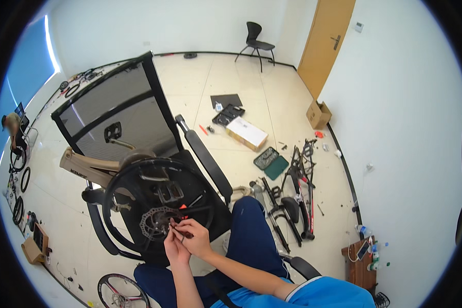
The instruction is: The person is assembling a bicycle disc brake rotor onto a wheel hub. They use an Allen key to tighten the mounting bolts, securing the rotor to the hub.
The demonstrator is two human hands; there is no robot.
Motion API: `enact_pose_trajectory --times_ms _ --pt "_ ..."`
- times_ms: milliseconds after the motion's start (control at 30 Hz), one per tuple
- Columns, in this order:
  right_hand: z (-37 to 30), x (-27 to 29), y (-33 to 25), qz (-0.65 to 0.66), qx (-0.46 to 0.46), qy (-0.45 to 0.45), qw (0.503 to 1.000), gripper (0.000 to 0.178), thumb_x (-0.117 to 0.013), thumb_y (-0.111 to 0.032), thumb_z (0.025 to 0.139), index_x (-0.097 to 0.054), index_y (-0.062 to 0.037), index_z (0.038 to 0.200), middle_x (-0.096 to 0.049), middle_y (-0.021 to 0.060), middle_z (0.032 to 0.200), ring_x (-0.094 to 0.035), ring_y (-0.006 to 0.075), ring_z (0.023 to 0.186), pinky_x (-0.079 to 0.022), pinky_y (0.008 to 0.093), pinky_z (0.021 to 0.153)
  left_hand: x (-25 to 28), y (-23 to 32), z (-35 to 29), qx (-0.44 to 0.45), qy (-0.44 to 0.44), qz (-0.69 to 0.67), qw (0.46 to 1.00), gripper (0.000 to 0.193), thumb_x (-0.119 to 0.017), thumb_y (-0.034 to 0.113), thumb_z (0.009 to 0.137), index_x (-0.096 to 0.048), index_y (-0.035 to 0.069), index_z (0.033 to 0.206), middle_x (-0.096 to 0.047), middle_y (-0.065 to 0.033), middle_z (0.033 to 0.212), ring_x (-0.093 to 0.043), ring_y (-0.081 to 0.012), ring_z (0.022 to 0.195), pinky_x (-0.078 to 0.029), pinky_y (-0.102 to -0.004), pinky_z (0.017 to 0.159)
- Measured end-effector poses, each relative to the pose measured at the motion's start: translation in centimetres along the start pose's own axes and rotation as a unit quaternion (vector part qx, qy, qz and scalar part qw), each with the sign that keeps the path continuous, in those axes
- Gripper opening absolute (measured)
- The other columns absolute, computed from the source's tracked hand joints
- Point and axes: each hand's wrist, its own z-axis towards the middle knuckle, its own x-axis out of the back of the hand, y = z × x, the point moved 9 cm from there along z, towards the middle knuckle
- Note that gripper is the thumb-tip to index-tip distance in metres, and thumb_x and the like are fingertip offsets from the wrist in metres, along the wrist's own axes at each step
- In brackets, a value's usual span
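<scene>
A bicycle wheel [107, 201] with a black rim lies tilted on the seat of a black mesh-backed office chair [161, 97] in front of me. Its perforated disc brake rotor [148, 226] faces up by the hub. My left hand [176, 250] and my right hand [197, 240] meet just beside the rotor, fingertips pinched together. Whatever small dark piece they have between them is too small to name. A pedal [170, 192] and a slim screwdriver-like tool [196, 200] show on the seat within the rim. Behind the wheel rests a beige bicycle frame [90, 167].
Dark frame parts and a fork [277, 218] lie on the floor to the right, near a green tool case [273, 163] and a white box [246, 133]. A wooden stool [351, 267] holds bottles and a phone. At far left, another person [13, 128] sits beside wheels.
</scene>
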Motion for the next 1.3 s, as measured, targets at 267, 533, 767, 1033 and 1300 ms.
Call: enact_pose_trajectory --times_ms 267,533,767,1033,1300 --pt "-0.2 -0.8 -0.4 -0.001 0.005 -0.049 0.999 0.016 -0.077 -0.001 0.075 -0.075 -0.0033 0.090 -0.068 0.0092 0.092 -0.068 0.0171 0.077 -0.054 0.0258 0.065 -1.4 -0.3 -1.3 0.028 0.050 0.050 0.997 0.022 -0.061 0.032 0.097 -0.066 0.011 0.097 -0.066 -0.0044 0.093 -0.063 -0.0192 0.086 -0.052 -0.0351 0.080" --pt "-0.3 -0.1 -0.5 -0.039 0.028 -0.001 0.999 0.017 -0.080 -0.002 0.072 -0.072 0.0000 0.087 -0.068 0.0125 0.087 -0.069 0.0216 0.077 -0.054 0.0291 0.069 -0.1 -0.9 -0.8 0.032 0.067 -0.012 0.997 0.017 -0.061 0.023 0.097 -0.068 0.009 0.103 -0.068 -0.0029 0.097 -0.063 -0.0177 0.094 -0.050 -0.0328 0.087" --pt "-0.1 -0.7 -2.2 -0.042 0.064 -0.033 0.997 0.016 -0.077 0.002 0.075 -0.073 0.0009 0.090 -0.069 0.0121 0.088 -0.068 0.0235 0.076 -0.054 0.0299 0.071 -0.6 -0.6 -1.5 0.047 0.092 0.019 0.994 0.019 -0.061 0.027 0.097 -0.067 0.010 0.103 -0.067 -0.0033 0.102 -0.062 -0.0170 0.100 -0.050 -0.0349 0.092" --pt "-0.8 -1.2 -3.0 -0.071 0.108 -0.082 0.988 0.016 -0.073 0.000 0.078 -0.072 -0.0021 0.094 -0.067 0.0120 0.094 -0.066 0.0277 0.083 -0.053 0.0327 0.074 -0.5 -1.4 -1.0 0.061 0.028 -0.001 0.998 0.020 -0.061 0.032 0.097 -0.065 0.014 0.103 -0.065 -0.0021 0.100 -0.062 -0.0173 0.096 -0.052 -0.0382 0.086" --pt "-0.9 0.2 0.0 -0.055 0.053 -0.021 0.997 0.018 -0.081 -0.003 0.073 -0.071 -0.0004 0.088 -0.067 0.0110 0.086 -0.067 0.0214 0.074 -0.053 0.0287 0.068 -0.9 -1.2 -0.9 0.028 0.043 -0.010 0.999 0.024 -0.056 0.027 0.100 -0.065 0.006 0.108 -0.066 -0.0058 0.110 -0.061 -0.0180 0.104 -0.049 -0.0325 0.094"
